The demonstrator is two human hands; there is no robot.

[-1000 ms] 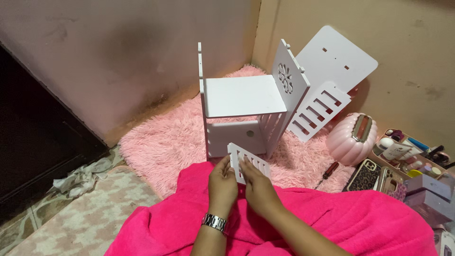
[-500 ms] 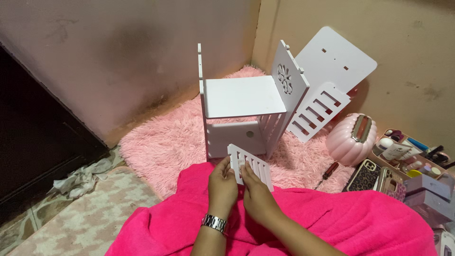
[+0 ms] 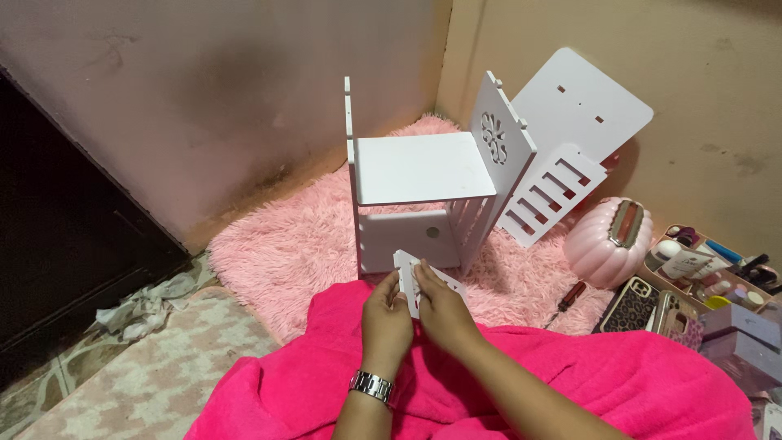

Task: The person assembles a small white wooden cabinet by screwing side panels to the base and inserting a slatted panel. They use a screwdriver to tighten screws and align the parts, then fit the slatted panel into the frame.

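Pink is covering most of the floor here: a hot-pink blanket (image 3: 570, 383) is spreading over the person's lap in the near part of the scene, and a fluffy pale pink rug (image 3: 285, 244) is lying beyond it, running into the far corner of the walls. On the rug a half-built white shelf unit (image 3: 415, 183) is standing, its flat shelf board facing up and a carved side panel rising at its right. A rounded white board (image 3: 582, 102) is leaning against the wall behind it, and a slatted white panel (image 3: 550, 195) is resting just beside the unit on the right. Further right a pink pumpkin-shaped case (image 3: 607, 240) is sitting near a tray of cosmetics (image 3: 709, 265) and two phones in patterned cases (image 3: 631, 305). A red-handled screwdriver (image 3: 566, 300) is lying at the rug's edge, near the blanket.

Both hands are meeting just in front of the shelf unit. The left hand (image 3: 384, 322), a metal watch (image 3: 372, 385) on its wrist, and the right hand (image 3: 444, 314) are each closing their grip on a small white slotted piece (image 3: 411, 273), holding it upright between them above the blanket.
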